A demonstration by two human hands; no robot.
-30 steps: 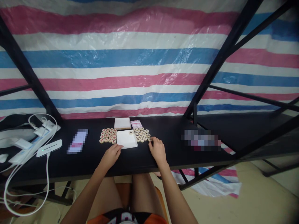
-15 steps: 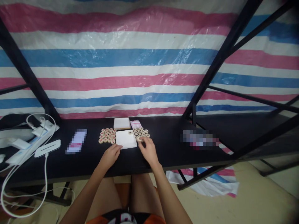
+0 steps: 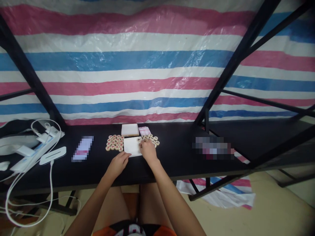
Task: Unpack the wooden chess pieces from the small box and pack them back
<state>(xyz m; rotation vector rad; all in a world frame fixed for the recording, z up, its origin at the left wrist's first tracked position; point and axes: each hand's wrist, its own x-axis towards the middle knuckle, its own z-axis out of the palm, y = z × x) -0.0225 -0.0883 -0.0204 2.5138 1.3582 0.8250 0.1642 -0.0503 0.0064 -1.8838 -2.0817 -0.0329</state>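
Note:
A shallow white box (image 3: pixel 131 146) lies on the black table, with one black-marked xiangqi piece (image 3: pixel 138 139) at its far right corner. My left hand (image 3: pixel 119 163) grips the box's near left corner. Over the box's right side is my right hand (image 3: pixel 149 152), fingertips pinched around a xiangqi piece that is mostly hidden. Red-marked xiangqi pieces (image 3: pixel 113 143) are laid in rows left of the box. To its right, several black-marked pieces (image 3: pixel 155 139) are partly covered by my right hand.
Behind the white box lie a second white box part (image 3: pixel 130 129) and a pink-and-white printed card (image 3: pixel 144 131). A blurred phone (image 3: pixel 83 149), a white charging device (image 3: pixel 52 155) and a power strip (image 3: pixel 36 152) with cables are on the left. Black metal posts (image 3: pixel 219 88) flank the table.
My right hand has moved left from the black-marked pieces to over the white box's right side, carrying a piece. My left hand stays at the box's corner. The view has shifted slightly.

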